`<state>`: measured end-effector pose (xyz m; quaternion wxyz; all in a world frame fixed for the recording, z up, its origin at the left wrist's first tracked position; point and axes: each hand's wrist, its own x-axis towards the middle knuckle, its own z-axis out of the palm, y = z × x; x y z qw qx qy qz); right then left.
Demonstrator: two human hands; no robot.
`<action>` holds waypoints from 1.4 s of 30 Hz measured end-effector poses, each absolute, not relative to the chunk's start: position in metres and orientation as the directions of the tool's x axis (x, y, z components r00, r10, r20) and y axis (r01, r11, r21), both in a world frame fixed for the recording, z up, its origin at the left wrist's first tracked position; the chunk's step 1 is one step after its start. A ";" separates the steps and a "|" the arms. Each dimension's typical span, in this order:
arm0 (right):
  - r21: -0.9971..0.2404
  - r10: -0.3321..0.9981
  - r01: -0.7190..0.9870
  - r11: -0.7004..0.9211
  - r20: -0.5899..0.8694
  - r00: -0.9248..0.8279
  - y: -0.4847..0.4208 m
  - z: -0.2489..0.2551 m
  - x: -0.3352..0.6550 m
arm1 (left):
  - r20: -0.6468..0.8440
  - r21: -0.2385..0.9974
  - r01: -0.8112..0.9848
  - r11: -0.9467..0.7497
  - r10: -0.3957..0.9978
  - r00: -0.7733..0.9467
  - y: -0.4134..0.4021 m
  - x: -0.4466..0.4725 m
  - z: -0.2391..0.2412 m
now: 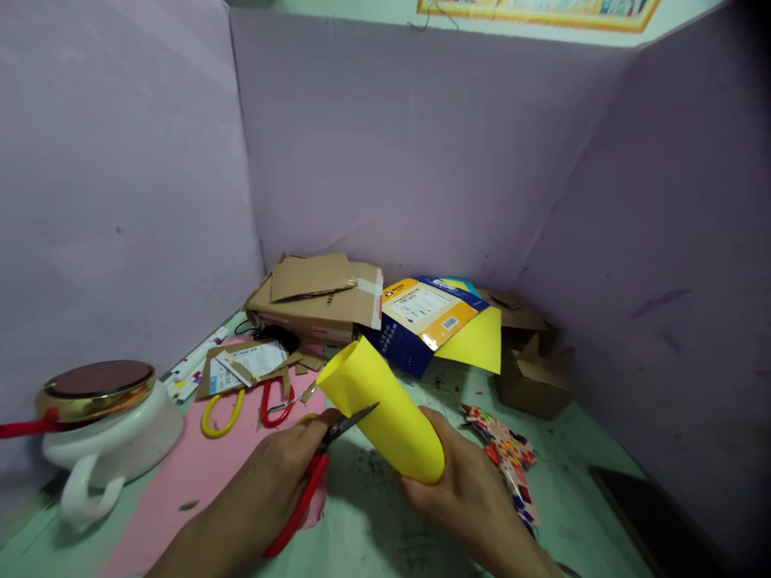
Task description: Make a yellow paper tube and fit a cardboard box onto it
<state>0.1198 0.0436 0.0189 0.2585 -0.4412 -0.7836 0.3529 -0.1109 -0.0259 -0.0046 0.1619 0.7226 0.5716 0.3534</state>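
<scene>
My right hand [461, 486] is wrapped round the lower end of a rolled tube of yellow paper [385, 413]. The tube leans up to the left, its open end facing away to the upper left. In my left hand [280, 461] is a pair of scissors [310, 498] with red handles. Their dark blades point right and overlap the near side of the yellow tube; whether they touch it I cannot tell. Beyond my left hand, a yellow loop handle [222, 416] and a red loop handle [277, 405] lie on pink paper [174, 474].
A white pot-like vessel [124, 429] with a handle stands at left. Cardboard boxes [313, 313], a blue-and-orange box [422, 317] and yellow sheet [479, 341] lie at the back. A small open carton [536, 381] and patterned scraps [506, 449] are right. Purple panels [422, 160] enclose the table.
</scene>
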 end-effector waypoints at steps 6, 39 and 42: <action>-0.736 0.895 0.566 0.373 0.125 -0.427 0.042 0.019 0.119 | 0.298 0.690 0.655 -0.309 0.945 0.133 -0.031 -0.106 0.007; -0.312 0.739 0.735 0.602 0.565 -0.365 0.045 -0.007 0.122 | 0.281 0.628 0.732 -0.264 0.954 0.103 -0.027 -0.104 -0.008; -0.235 0.718 0.785 0.574 0.605 -0.344 0.044 -0.010 0.119 | 0.275 0.600 0.763 -0.241 0.958 0.086 -0.029 -0.103 0.001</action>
